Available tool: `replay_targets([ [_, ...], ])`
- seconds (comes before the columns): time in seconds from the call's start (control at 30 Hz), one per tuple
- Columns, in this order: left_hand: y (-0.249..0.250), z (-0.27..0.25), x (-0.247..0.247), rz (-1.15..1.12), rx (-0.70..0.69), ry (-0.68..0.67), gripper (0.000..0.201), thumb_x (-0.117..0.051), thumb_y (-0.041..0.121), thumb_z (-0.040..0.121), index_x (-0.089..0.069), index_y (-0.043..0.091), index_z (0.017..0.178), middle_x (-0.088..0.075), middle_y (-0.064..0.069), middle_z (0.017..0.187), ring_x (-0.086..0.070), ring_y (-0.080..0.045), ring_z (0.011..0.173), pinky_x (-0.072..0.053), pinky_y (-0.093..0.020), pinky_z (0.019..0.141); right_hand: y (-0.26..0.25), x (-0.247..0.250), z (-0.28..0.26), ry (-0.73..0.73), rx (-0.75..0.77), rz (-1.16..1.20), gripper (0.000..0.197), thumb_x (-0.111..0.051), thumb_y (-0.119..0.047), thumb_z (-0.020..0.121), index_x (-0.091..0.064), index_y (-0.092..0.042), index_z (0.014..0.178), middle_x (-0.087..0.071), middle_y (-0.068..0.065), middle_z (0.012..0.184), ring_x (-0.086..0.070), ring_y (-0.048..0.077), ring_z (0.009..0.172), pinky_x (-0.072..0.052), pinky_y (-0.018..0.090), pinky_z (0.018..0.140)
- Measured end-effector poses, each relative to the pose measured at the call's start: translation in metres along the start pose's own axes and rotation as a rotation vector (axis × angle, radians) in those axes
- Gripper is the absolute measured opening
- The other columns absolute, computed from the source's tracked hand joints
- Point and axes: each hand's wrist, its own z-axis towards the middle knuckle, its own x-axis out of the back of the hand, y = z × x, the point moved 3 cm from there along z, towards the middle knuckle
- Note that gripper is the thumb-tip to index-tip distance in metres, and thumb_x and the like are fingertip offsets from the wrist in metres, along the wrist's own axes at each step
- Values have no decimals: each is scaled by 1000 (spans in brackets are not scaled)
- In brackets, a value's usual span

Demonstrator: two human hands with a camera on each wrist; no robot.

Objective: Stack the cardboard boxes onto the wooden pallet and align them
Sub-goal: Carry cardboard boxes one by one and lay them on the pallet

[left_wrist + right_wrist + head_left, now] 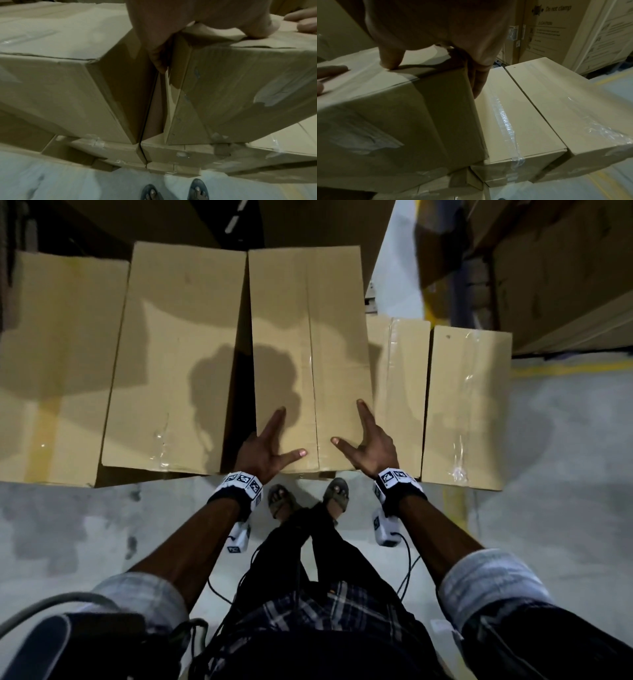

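Both hands clamp the middle box (308, 354) atop the stack: left hand (263, 448) and right hand (370, 448), thumbs on top, fingers down its sides; I'd slide it left evenly to close the gap to the neighbouring box (178, 354); pallet hidden, I think.

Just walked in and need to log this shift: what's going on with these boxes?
A person is stacking cardboard boxes. Both hands are on the middle box: the left hand and right hand each lay a thumb on top while the fingers reach down its sides. It sits on a lower layer, with a gap to the box on its left and lower boxes on its right.
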Motion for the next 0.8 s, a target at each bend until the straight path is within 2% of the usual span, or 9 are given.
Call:
replay_targets([
  [0.1,16,-5,4,63,13,57,114,-55,97,65,-5,55,158,-47,0,159,-60,-45,125,-52,-51,105,-8,12,-4,64,-5,-43,104,-59,-88,76,-4,-56,157,-54,6,152,-60,36,125,-49,47,106],
  [0.17,33,-10,15,72,33,116,110,-59,92,69,-11,52,160,-49,0,158,-62,-44,122,-52,-50,105,-14,22,-8,101,-4,-85,104,-55,-93,74,-6,-55,158,-58,9,148,-60,37,126,-50,47,105],
  [0.33,69,-19,41,137,20,170,108,-64,89,71,-21,46,161,-60,-6,147,-69,-39,110,-53,-44,100,-37,58,-22,204,-56,-157,101,-45,-97,75,-17,-49,159,-74,11,108,-69,33,100,-52,40,90],
  [0.47,91,-28,65,186,-25,128,112,-53,101,64,-13,54,157,-54,-4,153,-70,-38,107,-54,-43,98,-53,91,-43,200,-80,-134,103,-43,-102,70,-20,-52,157,-67,1,76,-69,28,85,-53,39,91],
  [0.53,103,-38,75,212,-81,159,116,-48,106,61,-10,55,158,-55,-4,151,-73,-33,91,-59,-40,88,-60,108,-57,235,-51,-128,104,-44,-102,68,-24,-52,157,-65,-2,70,-66,23,77,-54,36,90],
  [0.6,117,-51,86,210,-84,191,117,-49,105,61,-7,57,158,-66,-14,127,-68,-25,68,-60,-35,72,-67,123,-73,268,-28,-151,103,-44,-102,69,-25,-51,157,-68,0,74,-65,24,79,-53,37,89],
  [0.63,124,-58,92,195,-73,200,116,-50,105,60,-7,59,157,-69,-15,108,-65,-22,64,-59,-33,71,-72,131,-80,292,-17,-160,104,-44,-102,68,-25,-51,157,-69,2,77,-66,26,83,-52,38,90],
  [0.7,137,-73,102,180,-59,217,114,-47,106,58,-12,60,157,-68,-11,94,-66,-24,76,-56,-34,83,-83,146,-94,337,0,-162,105,-44,-102,67,-25,-51,157,-67,1,78,-66,26,86,-50,37,88],
  [0.8,151,-96,117,165,-85,297,108,-46,105,61,-14,62,155,-70,-13,111,-66,-33,106,-51,-42,102,-104,167,-114,389,52,-164,104,-47,-100,69,-26,-49,157,-65,1,80,-64,24,85,-43,33,83],
])
